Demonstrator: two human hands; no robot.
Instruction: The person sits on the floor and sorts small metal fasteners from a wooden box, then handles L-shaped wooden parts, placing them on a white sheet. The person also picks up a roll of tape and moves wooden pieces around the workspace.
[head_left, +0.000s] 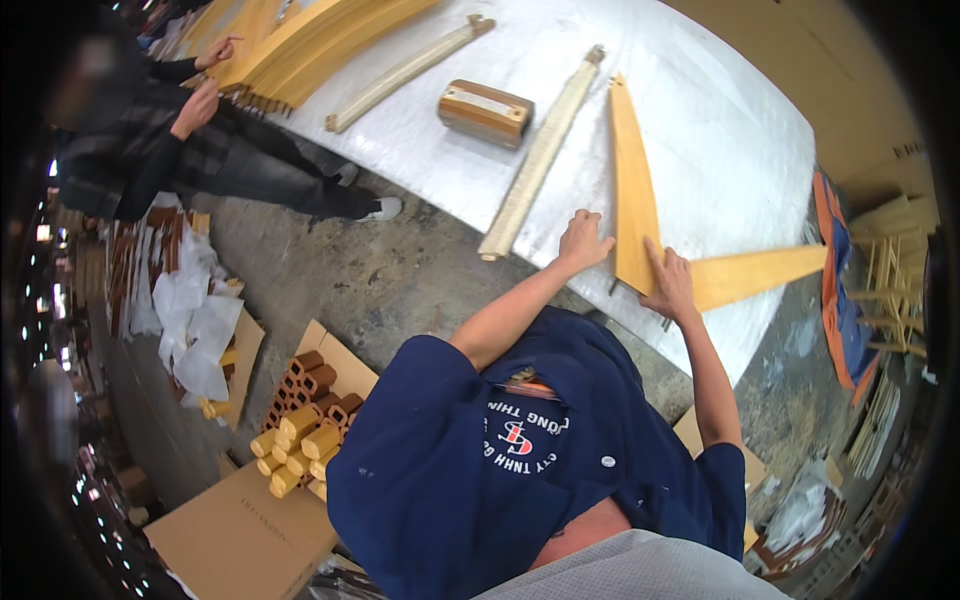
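Two flat, tapered yellow wooden pieces lie on the pale tabletop, their wide ends together at the near edge. One wooden piece points away from me; the other wooden piece points right. My right hand grips the wide end of the right-hand piece, its index finger stretched over the corner where the two meet. Just left of the first piece, my left hand hovers with fingers apart and nothing in it. Short dark rods stick out near the table edge by the wide ends.
On the table lie two long wrapped pieces and a brown wooden block bundle. Curved yellow boards are stacked far left, beside another person. Cut wood lengths and a cardboard box stand lower left.
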